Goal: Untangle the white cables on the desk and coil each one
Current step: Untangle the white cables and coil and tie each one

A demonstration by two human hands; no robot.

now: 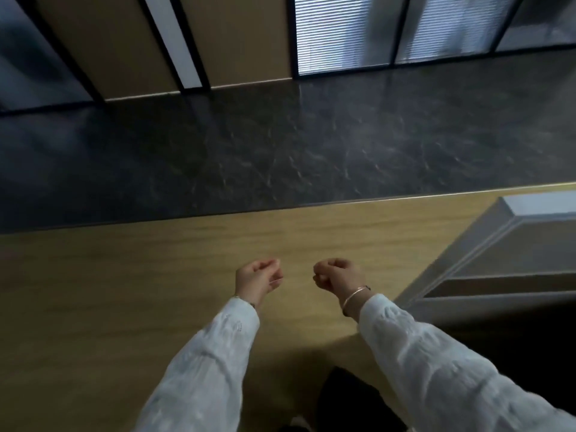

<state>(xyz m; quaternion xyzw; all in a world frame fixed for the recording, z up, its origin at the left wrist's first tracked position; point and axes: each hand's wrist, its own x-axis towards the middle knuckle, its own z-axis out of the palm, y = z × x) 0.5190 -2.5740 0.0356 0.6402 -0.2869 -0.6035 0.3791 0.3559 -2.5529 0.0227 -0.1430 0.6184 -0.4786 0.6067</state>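
Note:
No white cable shows anywhere on the wooden desk (124, 275). My left hand (257, 277) and my right hand (336, 277) hover side by side over the middle of the desk, a small gap between them. Both have their fingers curled into fists, with nothing visibly inside. A thin pale line crosses the left palm; what it is cannot be told. White sleeves cover both forearms, and a bangle (353, 296) sits on the right wrist.
The desk's far edge (280, 210) runs across the view, with dark marbled floor (280, 145) beyond it. A grey partition or shelf unit (486, 254) stands at the desk's right end. Wall panels and window blinds (343, 32) are at the back.

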